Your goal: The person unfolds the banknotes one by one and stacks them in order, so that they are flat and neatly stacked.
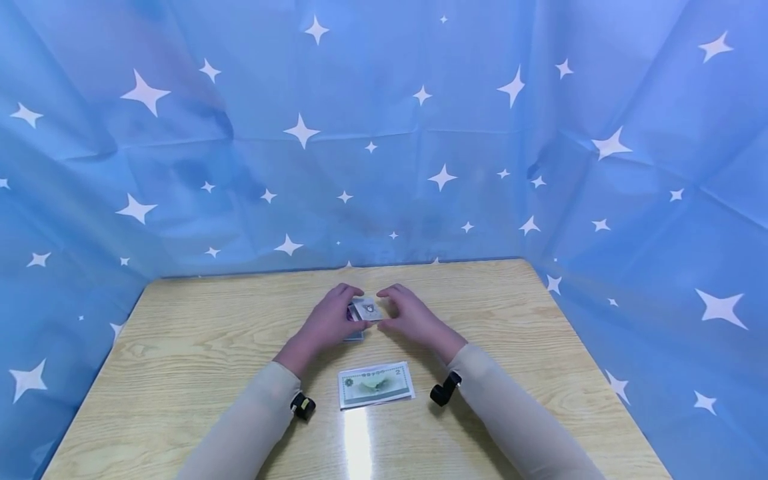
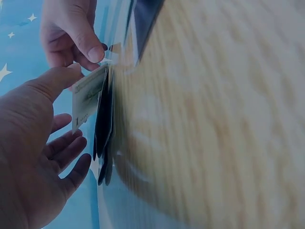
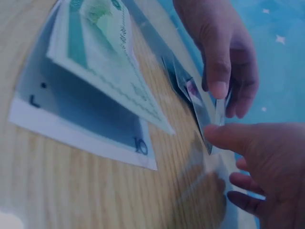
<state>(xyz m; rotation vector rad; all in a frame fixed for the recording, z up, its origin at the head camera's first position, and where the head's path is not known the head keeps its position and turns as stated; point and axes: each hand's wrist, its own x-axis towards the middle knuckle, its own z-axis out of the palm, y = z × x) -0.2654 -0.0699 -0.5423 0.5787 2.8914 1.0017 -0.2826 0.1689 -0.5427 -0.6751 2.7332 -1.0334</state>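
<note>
A small pale banknote (image 1: 368, 308) (image 2: 88, 98) lies between the two hands over the table's back half, above several dark flat pieces (image 2: 106, 119) (image 3: 198, 105). My left hand (image 1: 331, 319) (image 2: 33, 148) (image 3: 226, 52) holds the note's left side, thumb at the near edge and fingers at the far edge. My right hand (image 1: 417, 321) (image 2: 71, 28) (image 3: 276, 167) is at the note's right side, its thumb tip by the near corner and its fingers spread and relaxed. Whether the right fingers touch the note is unclear.
A green banknote (image 1: 377, 385) (image 3: 107, 62) lies nearer on the wooden table (image 1: 198, 347), folded over a pale one (image 3: 81, 138). Bright glare falls on the tabletop in front of it. Blue star-patterned cloth (image 1: 384, 160) hangs behind and beside the table.
</note>
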